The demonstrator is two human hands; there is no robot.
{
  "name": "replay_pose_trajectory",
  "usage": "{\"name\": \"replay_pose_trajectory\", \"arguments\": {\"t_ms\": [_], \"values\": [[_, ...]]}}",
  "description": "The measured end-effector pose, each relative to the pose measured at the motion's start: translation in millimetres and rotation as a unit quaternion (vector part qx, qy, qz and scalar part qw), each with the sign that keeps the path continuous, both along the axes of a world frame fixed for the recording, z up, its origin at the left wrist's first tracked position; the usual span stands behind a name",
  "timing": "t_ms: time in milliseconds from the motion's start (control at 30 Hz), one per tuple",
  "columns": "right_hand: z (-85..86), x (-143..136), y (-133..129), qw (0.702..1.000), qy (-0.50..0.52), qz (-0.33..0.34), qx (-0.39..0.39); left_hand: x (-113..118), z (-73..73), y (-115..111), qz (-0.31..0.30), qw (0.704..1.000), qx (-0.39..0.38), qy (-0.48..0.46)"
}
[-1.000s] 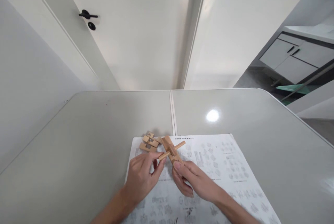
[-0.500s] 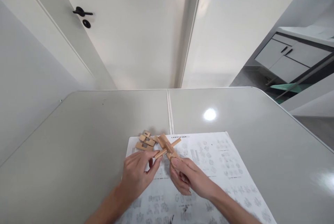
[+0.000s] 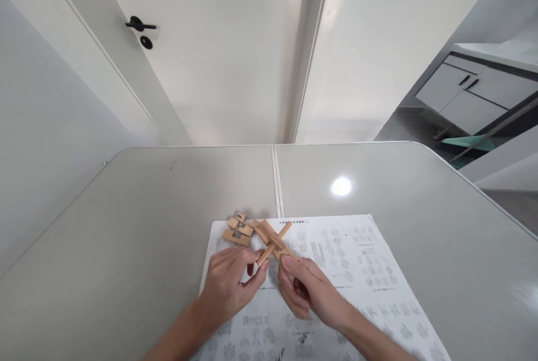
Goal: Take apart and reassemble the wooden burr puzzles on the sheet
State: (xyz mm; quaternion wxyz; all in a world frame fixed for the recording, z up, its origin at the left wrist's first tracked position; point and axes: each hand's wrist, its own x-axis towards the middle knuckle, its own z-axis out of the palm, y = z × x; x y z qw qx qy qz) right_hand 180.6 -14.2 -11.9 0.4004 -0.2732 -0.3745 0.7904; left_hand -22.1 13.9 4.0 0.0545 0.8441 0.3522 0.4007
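- As two bare hands meet above a printed sheet [image 3: 370, 288] on a pale tabletop [image 3: 126, 237], a wooden stick [image 3: 284, 230] lies crosswise to a set of notched bars [image 3: 263, 229], forming an X between them.
- The left hand [image 3: 227, 279] has thumb and forefinger clamped on the near end of the stick; the far end juts out free beyond the bars.
- The right hand [image 3: 309, 285] clamps the near end of the bars, thumb on top and the other fingers curled below; their far end points toward the loose blocks [image 3: 236, 237], though whether it touches the nearest one cannot be told.
- Those blocks sit at the sheet's far left corner, one marked with a 3 [image 3: 240, 216]; they lie beyond the left hand, near the crossed pieces.
- For good handling, the right hand would best serve as the steady clamp, with the left making only small shifts of the stick; a push along the stick's own length should bind less than a sideways one.
- Light pressure seems wise, since a hard twist could wedge the wood or spring the bars apart; fingertips clear of the crossing would leave the fit in plain sight; how deeply the pieces interlock there is too small to tell.
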Motion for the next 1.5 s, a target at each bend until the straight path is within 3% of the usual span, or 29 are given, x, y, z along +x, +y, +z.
{"name": "replay_pose_trajectory", "arguments": {"t_ms": [133,233,300,400,467,533,733,900,1200,1500], "values": [[1.9,4.8,0.7,0.999,0.023,0.048,0.0,-0.3,1.8,-0.4,0.001,0.993,-0.1,-0.068],[1.5,8.9,0.6,0.992,0.072,0.098,-0.016,-0.3,7.3,0.9,-0.024,0.966,-0.21,-0.149],[0.2,10.9,-0.4,0.985,0.108,0.128,-0.033,-0.9,10.1,0.5,-0.083,0.934,-0.304,-0.168],[-2.4,12.8,-1.6,0.972,0.148,0.177,-0.054,-2.2,9.5,-2.3,-0.192,0.853,-0.446,-0.192],[-3.9,13.1,-1.5,0.966,0.161,0.195,-0.056,-2.6,6.4,-4.2,-0.237,0.805,-0.498,-0.218],[-4.8,12.2,-0.8,0.969,0.153,0.187,-0.054,-2.2,3.1,-5.2,-0.243,0.787,-0.515,-0.236],[-2.8,7.5,-0.3,0.984,0.121,0.116,-0.053,1.2,0.7,-4.5,-0.182,0.809,-0.497,-0.256],[-0.8,10.2,1.3,0.986,0.116,0.103,-0.064,1.5,0.0,-1.3,-0.161,0.834,-0.454,-0.27],[7.2,11.1,3.8,0.992,0.075,0.096,-0.019,-4.4,-2.4,6.2,-0.154,0.821,-0.483,-0.264],[6.7,16.9,7.5,0.995,0.059,0.072,-0.033,-3.2,12.3,3.6,-0.157,0.817,-0.494,-0.253]]}}
